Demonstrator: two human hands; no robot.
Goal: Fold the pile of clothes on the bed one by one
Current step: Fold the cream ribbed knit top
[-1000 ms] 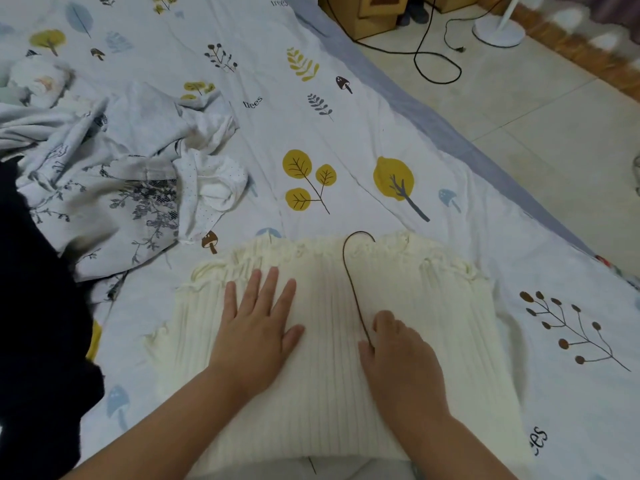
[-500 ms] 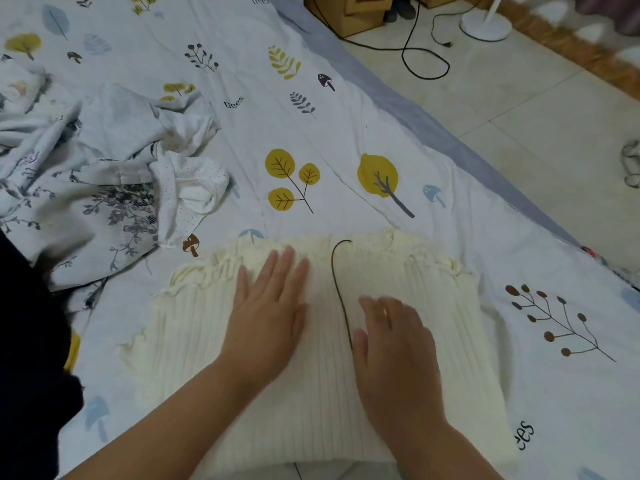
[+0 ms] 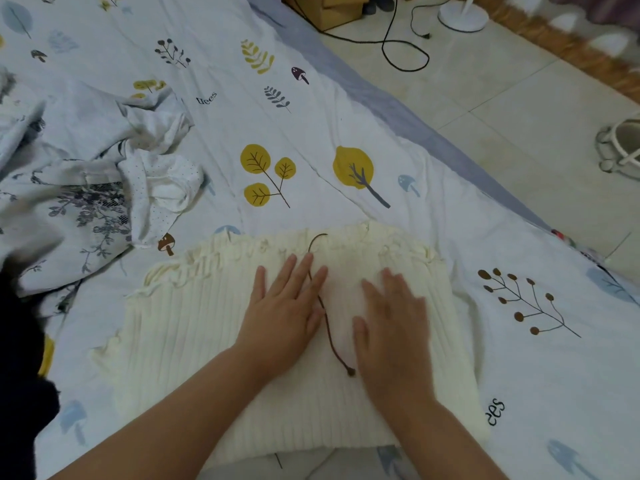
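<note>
One head-worn camera looks forward and steeply down, close above the bed [image 3: 311,133]. The cream ribbed sweater [image 3: 194,341] fills the lower centre; tiled floor [image 3: 519,109] lies beyond the bed's right edge.

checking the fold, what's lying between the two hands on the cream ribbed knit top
In the head view, a thin brown cord runs along the cream ribbed knit top between the left hand and right hand, ending in a small knot.

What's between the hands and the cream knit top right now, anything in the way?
Nothing visible. The left hand and right hand both lie flat directly on the cream knit top. Only a thin brown cord lies on the top between them, passing under the left hand's fingertips.
</note>
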